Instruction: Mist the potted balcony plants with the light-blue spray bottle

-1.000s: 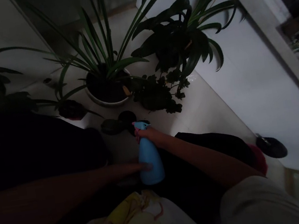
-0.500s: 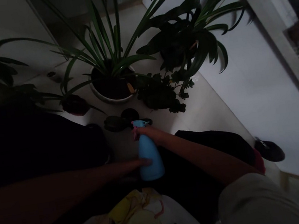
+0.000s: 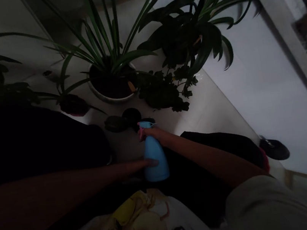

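Right hand (image 3: 152, 132) grips a rounded blue plastic spray bottle (image 3: 154, 149) around its neck; left hand (image 3: 148, 163) holds its side. Loose grips could drop it.

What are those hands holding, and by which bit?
A blue spray bottle. The right fingers grip its neck by the pink trigger. The left fingers touch its lower body; too dark to tell if they grip.

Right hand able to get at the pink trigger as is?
Looks like yes: the right hand grips the blue spray bottle at its neck, right by the pink trigger, with nothing visible between. The left hand is lower, on the bottle's body, out of the way.
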Motion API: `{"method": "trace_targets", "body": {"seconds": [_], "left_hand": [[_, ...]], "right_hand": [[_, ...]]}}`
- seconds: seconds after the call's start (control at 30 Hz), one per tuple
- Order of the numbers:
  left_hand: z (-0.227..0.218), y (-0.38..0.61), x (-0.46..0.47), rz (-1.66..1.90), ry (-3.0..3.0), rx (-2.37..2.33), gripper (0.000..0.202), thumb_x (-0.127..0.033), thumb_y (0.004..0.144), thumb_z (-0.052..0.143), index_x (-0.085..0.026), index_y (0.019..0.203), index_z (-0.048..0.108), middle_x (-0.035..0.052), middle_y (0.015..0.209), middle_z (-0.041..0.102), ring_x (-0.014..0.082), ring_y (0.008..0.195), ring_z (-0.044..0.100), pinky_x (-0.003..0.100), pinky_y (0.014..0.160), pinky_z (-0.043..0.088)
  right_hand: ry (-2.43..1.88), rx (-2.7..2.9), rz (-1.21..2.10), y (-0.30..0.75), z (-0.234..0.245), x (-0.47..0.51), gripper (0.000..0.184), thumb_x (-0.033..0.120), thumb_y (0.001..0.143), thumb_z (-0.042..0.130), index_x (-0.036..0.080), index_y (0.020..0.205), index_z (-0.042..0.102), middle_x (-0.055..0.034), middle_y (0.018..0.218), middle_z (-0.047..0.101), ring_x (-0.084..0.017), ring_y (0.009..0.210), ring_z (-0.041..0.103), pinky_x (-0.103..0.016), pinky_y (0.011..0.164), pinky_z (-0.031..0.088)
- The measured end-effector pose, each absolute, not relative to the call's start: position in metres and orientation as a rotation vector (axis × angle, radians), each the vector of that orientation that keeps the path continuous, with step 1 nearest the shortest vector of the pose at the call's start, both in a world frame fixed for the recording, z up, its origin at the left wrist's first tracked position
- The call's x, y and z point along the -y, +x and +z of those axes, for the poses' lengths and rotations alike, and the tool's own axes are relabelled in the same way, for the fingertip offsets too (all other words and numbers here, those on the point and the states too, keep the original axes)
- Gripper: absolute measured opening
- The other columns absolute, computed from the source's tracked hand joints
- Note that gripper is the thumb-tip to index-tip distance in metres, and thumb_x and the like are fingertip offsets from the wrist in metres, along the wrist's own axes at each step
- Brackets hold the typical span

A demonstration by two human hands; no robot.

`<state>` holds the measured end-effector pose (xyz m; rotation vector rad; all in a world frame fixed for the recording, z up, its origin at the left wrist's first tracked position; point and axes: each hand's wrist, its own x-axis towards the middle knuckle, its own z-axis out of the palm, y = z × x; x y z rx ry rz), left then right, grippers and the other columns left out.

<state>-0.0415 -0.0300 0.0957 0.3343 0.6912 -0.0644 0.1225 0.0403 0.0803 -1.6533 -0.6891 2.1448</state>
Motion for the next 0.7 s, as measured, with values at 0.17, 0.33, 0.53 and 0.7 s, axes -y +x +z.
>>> {"method": "trace_targets", "body": {"seconds": [0.17,0.33,0.53,0.7], "left_hand": [[0.091,-0.038,0.028,-0.023,0.327,-0.632,0.088,-0.06,0.053,0.093,-0.022,0.127,0.065,0.0082,0.122,0.076,0.0306,0.128,0.064,0.04,0.11,0.049],[0.088,-0.036,0.039,-0.035,0.353,-0.641,0.066,-0.057,0.064,0.089,-0.023,0.117,0.071,0.0083,0.117,0.078,0.0321,0.122,0.067,0.043,0.107,0.051],[0.089,-0.032,0.045,-0.095,0.501,-0.609,0.076,-0.054,0.055,0.093,-0.023,0.12,0.069,0.0108,0.123,0.076,0.0343,0.122,0.067,0.046,0.104,0.053],[0.077,-0.021,0.053,-0.124,0.58,-0.616,0.096,-0.066,0.057,0.087,-0.018,0.135,0.058,0.0177,0.141,0.064,0.0354,0.127,0.063,0.045,0.103,0.052]], "right_hand": [[-1.739,0.713,2.023,0.127,0.092,-0.038,0.019,0.026,0.068,0.072,0.02,0.086,0.068,0.0026,0.069,0.064,-0.015,0.069,0.06,-0.029,0.075,0.05],[-1.663,0.707,1.998,0.136,0.102,-0.022,0.021,0.027,0.067,0.075,0.019,0.085,0.069,-0.0002,0.077,0.069,-0.017,0.083,0.065,-0.029,0.088,0.05],[-1.726,0.675,1.931,0.145,0.113,0.005,0.018,0.033,0.063,0.075,0.02,0.071,0.065,0.0003,0.068,0.065,-0.016,0.069,0.059,-0.029,0.073,0.049],[-1.712,0.501,1.865,0.16,0.107,0.024,0.031,0.041,0.06,0.079,0.019,0.078,0.068,-0.0015,0.075,0.07,-0.018,0.077,0.064,-0.031,0.079,0.05]]}}
